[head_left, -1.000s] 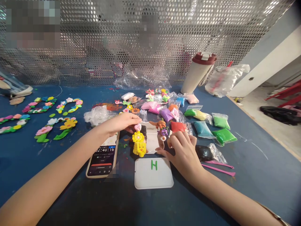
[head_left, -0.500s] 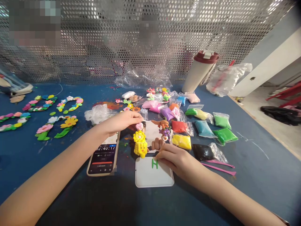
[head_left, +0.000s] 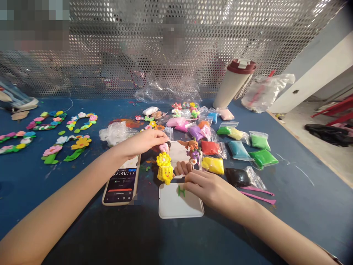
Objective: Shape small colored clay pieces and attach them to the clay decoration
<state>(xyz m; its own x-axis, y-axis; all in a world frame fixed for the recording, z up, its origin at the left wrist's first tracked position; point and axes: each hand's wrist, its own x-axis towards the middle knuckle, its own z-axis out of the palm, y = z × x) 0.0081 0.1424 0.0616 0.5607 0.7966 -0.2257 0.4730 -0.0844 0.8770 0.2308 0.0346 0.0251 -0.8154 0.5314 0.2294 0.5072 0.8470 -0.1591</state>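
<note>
A small mirror (head_left: 176, 151) with a white frame stands tilted up, clay figures along both sides. My left hand (head_left: 149, 141) pinches its top left edge. On its left side are a pink clay head (head_left: 163, 147), a yellow clay flower (head_left: 163, 159) and a yellow smiling clay figure (head_left: 165, 173); orange and purple clay figures (head_left: 193, 150) line the right. A white panel (head_left: 180, 208) lies flat in front, with a green clay letter H (head_left: 180, 191) near its upper edge. My right hand (head_left: 208, 186) is closed, fingertips at the letter's right part, which they partly cover. The mirror reflects these fingers.
A phone (head_left: 121, 187) showing a timer lies left. Several clay-decorated rings (head_left: 82, 121) sit at far left. Bags of coloured clay (head_left: 212, 165) spread behind and right, with pink tools (head_left: 259, 197) nearby. A tumbler (head_left: 234, 84) and plastic bag (head_left: 264, 92) stand before a perforated metal screen (head_left: 124, 55).
My right hand has shifted slightly, and its fingertips now cover more of the green letter, which looks slightly tilted. My left hand keeps its hold on the mirror.
</note>
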